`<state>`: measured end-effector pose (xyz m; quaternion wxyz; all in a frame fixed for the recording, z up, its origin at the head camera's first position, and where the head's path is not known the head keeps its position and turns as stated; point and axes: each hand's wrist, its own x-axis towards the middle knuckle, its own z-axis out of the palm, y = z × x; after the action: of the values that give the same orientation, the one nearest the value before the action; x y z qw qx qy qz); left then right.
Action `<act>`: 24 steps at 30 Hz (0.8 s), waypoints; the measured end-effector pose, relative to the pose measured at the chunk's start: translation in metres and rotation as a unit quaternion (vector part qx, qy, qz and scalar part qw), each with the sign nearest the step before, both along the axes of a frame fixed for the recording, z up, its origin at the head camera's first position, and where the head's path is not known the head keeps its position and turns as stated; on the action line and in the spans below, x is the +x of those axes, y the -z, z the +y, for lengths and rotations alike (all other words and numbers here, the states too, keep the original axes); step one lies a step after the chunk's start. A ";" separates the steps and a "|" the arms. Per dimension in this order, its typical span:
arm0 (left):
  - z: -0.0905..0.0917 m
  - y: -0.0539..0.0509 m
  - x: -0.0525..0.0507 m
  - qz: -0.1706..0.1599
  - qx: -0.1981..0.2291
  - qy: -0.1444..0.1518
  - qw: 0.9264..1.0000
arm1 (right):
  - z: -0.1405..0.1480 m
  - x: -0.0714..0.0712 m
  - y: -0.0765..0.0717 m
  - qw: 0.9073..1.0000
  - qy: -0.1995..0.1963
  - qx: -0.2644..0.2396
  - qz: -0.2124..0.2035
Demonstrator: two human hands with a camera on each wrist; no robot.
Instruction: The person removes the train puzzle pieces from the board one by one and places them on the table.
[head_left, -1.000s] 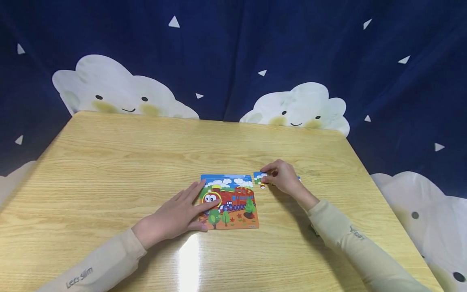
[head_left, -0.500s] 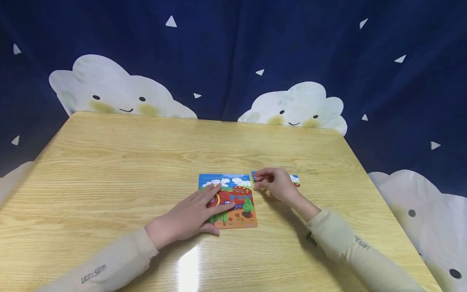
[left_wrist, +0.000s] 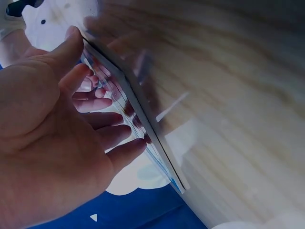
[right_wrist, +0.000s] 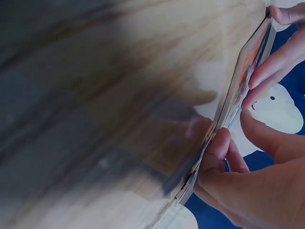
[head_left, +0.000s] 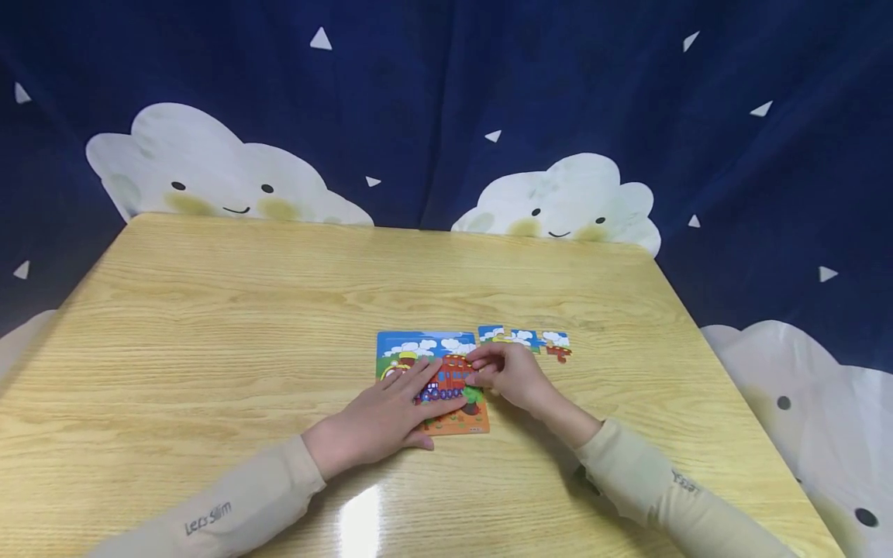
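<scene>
A train picture puzzle [head_left: 456,341] lies flat on the table. My left hand [head_left: 380,422] rests across its left and lower part, fingers spread. Over the puzzle's right edge is my right hand [head_left: 516,377], its thumb and index finger bent and touching the picture with a gap between their tips; no loose piece shows between them. In the right wrist view, fingers of the right hand [right_wrist: 262,167] meet the edge of the thin board [right_wrist: 240,71]. The left wrist view shows the left hand [left_wrist: 57,129] beside the board [left_wrist: 138,107], fingers apart.
Several loose puzzle pieces [head_left: 523,337] lie in a row just right of the puzzle's top corner, one with a red part [head_left: 559,353] at its right end. Behind the wooden table [head_left: 279,294] hangs a dark blue curtain [head_left: 418,93] with clouds.
My right hand has left the loose pieces, uncovering them, and come down left onto the puzzle's right edge. My left hand has slid right across the picture, uncovering part of its left side.
</scene>
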<state>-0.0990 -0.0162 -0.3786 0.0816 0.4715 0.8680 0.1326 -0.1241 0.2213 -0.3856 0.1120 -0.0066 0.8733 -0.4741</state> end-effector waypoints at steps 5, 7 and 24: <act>0.000 0.001 0.001 0.019 -0.003 0.002 1.000 | -0.002 -0.001 0.001 0.999 0.006 0.030 0.011; 0.001 0.001 0.002 0.023 -0.007 0.002 1.000 | -0.003 -0.002 0.002 0.999 0.007 0.043 0.013; 0.001 0.002 0.002 0.019 -0.030 -0.004 0.999 | -0.010 -0.004 -0.003 0.997 -0.003 0.073 -0.002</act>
<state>-0.0974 -0.0154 -0.3801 0.0783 0.4676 0.8750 0.0976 -0.1285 0.2114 -0.3823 0.1155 0.0000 0.9052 -0.4091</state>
